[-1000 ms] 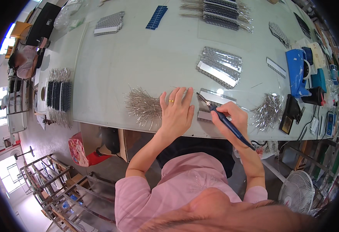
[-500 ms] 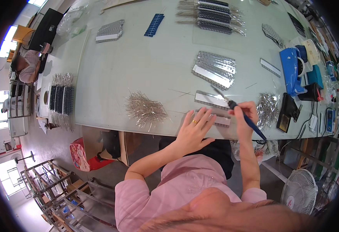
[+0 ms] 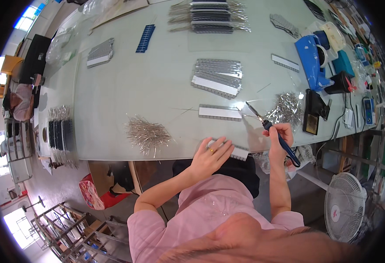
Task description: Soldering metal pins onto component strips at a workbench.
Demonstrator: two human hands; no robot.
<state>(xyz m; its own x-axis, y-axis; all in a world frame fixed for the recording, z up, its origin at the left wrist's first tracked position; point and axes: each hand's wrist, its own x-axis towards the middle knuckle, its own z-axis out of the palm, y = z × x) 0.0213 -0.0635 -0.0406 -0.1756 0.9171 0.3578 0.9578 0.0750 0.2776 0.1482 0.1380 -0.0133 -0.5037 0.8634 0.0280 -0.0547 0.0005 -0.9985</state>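
Left hand [image 3: 213, 157]: fingers a bit apart, touching the gray strip [image 3: 240, 153].
Right hand [image 3: 281, 134]: I see it wrapped round a blue tool [image 3: 289, 151], tip toward eleven o'clock.

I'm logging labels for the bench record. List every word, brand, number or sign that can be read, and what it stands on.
No text can be read.
Fan: red mark at its hub, too small to read.
Blue box: marks on its face, too small to read.
Soldering iron: no lettering can be made out.
Strip by its tip: likewise none.
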